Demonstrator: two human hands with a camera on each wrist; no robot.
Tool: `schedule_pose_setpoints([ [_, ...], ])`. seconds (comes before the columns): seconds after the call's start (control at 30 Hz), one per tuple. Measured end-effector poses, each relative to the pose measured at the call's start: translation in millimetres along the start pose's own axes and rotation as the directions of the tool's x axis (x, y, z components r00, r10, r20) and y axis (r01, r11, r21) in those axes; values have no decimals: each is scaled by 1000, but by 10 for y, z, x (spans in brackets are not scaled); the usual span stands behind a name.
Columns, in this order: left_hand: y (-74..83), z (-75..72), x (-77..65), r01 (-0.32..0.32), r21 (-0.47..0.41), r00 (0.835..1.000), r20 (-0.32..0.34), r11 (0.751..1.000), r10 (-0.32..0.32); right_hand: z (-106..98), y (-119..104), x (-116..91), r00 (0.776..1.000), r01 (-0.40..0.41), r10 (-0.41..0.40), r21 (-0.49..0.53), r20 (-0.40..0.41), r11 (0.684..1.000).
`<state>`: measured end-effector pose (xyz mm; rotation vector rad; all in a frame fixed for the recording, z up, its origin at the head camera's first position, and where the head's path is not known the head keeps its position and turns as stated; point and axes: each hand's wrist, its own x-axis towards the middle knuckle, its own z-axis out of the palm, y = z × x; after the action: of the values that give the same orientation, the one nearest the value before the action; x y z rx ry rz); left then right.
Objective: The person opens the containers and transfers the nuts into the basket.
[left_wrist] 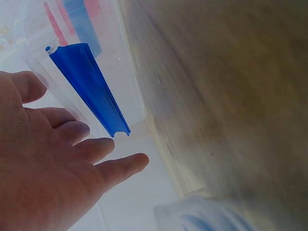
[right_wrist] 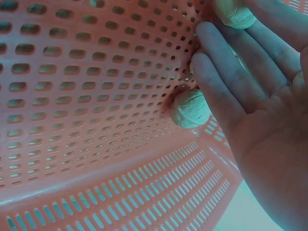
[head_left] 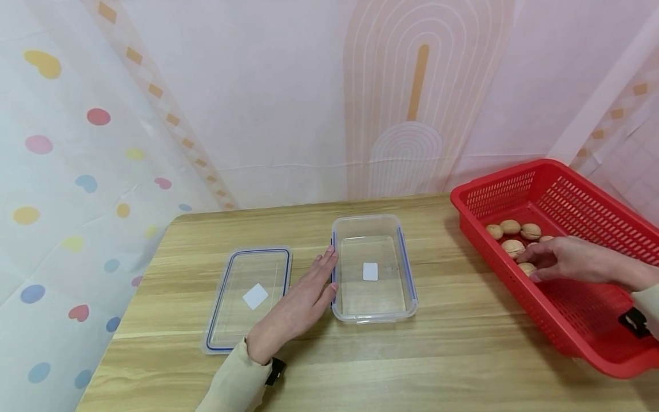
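A clear rectangular container [head_left: 373,309] with blue edging stands in the middle of the table. Against its left side rests my left hand [head_left: 296,303], fingers extended; the left wrist view shows these fingers [left_wrist: 127,168] beside the container's blue latch flap [left_wrist: 89,89]. On the right, my right hand [head_left: 571,260] reaches into a red perforated basket [head_left: 546,317] and pinches a walnut [head_left: 526,268] between thumb and fingers. Several other walnuts [head_left: 510,227] lie around that hand. In the right wrist view the pinched walnut [right_wrist: 235,13] is partly cut off; another walnut [right_wrist: 190,109] lies below the fingertips.
A clear lid [head_left: 234,320] with a blue seal lies flat left of the container, partly behind the left forearm. White square labels mark the lid and container. A patterned cloth [head_left: 288,114] hangs behind the wooden table [head_left: 437,366].
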<state>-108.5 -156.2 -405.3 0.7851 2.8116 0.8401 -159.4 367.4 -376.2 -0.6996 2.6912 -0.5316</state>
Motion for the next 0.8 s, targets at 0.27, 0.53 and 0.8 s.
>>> schedule_pose_setpoints([
  [0.27,18,-16,-2,8,2,1000,9,1000,-8,0,25,0,999,16,-19,71,36,997],
  [0.53,9,-7,4,-3,8,1000,3,1000,3,3,-6,11,999,-7,3,80,52,997],
  [0.8,8,-7,-1,9,14,1000,9,1000,-9,-23,-76,-21,999,-31,28,58,44,998],
])
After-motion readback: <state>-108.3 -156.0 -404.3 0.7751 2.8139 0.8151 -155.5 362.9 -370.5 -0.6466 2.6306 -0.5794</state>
